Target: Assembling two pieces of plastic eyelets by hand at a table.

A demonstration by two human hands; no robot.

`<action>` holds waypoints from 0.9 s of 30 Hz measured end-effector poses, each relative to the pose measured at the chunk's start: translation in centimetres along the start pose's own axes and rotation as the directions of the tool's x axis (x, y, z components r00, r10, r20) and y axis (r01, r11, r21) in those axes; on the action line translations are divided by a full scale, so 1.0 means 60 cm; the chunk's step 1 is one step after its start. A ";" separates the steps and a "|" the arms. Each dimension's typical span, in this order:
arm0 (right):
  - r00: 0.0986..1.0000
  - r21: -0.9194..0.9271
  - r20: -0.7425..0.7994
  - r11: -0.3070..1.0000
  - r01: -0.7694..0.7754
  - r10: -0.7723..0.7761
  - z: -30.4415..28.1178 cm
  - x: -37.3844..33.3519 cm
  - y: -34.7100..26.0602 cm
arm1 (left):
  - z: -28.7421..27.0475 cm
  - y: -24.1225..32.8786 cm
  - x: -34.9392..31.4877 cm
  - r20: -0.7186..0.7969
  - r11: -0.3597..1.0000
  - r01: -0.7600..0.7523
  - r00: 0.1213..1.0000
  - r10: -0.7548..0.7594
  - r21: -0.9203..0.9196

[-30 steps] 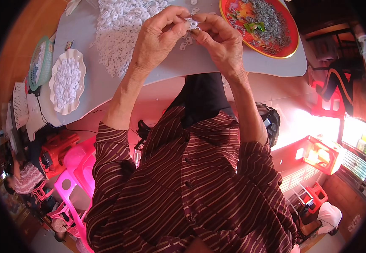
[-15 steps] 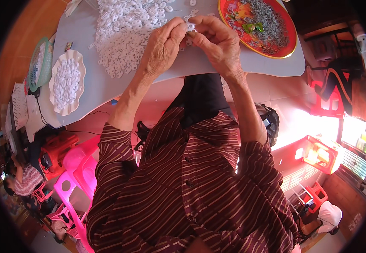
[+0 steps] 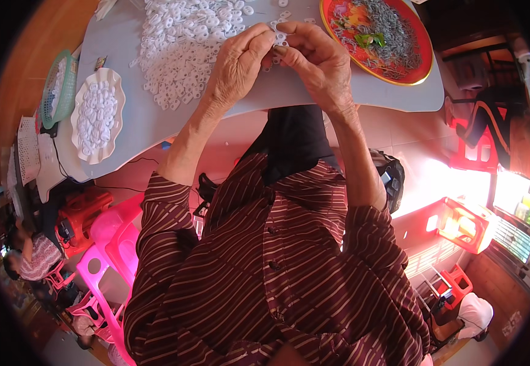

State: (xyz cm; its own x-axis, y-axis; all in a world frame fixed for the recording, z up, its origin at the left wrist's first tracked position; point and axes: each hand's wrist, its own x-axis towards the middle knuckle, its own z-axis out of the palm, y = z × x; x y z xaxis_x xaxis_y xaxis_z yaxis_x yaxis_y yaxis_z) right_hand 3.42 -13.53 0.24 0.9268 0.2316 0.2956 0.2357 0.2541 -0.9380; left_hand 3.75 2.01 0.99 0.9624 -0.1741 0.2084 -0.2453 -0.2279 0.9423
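shirt [image 3: 277,280]: striped maroon, buttoned, fills the lower frame; its hem is cut off at the bottom edge.
forearms: both rise from the shirt sleeves to the desk [image 3: 374,91], bare from the elbow up.
lap: a black cloth [image 3: 292,140] hangs below the desk edge, between the forearms; what it is cannot be told.
left hand [image 3: 237,61]: over the desk's near edge, fingers curled in, thumb and fingertips pinched on a small white plastic piece [image 3: 281,38].
right hand [image 3: 313,58]: just right of the left hand, fingertips meeting it on the same piece, fingers bent around it.
piece detail: mostly covered by the fingertips; its shape is too small to make out.
pile of white pieces [image 3: 185,43]: on the desk just left of the hands, spread toward the far edge, top cut off by the frame.
red tray [image 3: 378,36]: on the desk right of the hands, holds grey bits and something green; contents blurred.
white scalloped dish [image 3: 97,116]: well left of the hands on the desk, filled with white pieces.
green basket [image 3: 54,88]: beyond the dish at the desk's left rim, contents unclear.
under the desk: pink stools [image 3: 109,250] to the left, red stool [image 3: 463,222] to the right.
far left: another person [image 3: 30,259], seated, partly lost at the dark rim.
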 end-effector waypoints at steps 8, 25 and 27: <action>0.999 -0.070 0.020 0.997 -0.035 0.036 -0.002 -0.002 -0.002 | 0.000 -0.002 -0.002 -0.031 0.967 -0.189 0.980 0.197 0.168; 1.000 0.024 0.024 1.000 -0.015 0.014 0.000 0.001 -0.003 | -0.003 0.003 -0.001 0.021 0.998 -0.059 0.998 0.059 0.003; 1.000 -0.008 0.015 1.000 -0.016 0.016 -0.003 0.002 0.003 | -0.002 0.005 -0.002 0.004 0.996 -0.091 0.996 0.091 0.012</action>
State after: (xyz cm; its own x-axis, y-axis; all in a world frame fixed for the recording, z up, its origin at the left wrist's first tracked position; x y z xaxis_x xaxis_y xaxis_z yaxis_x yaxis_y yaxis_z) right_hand 3.64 -13.65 0.08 0.9260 0.2497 0.2831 0.2233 0.2425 -0.9441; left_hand 3.57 2.09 1.26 0.9355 -0.1984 0.2923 -0.3334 -0.2220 0.9163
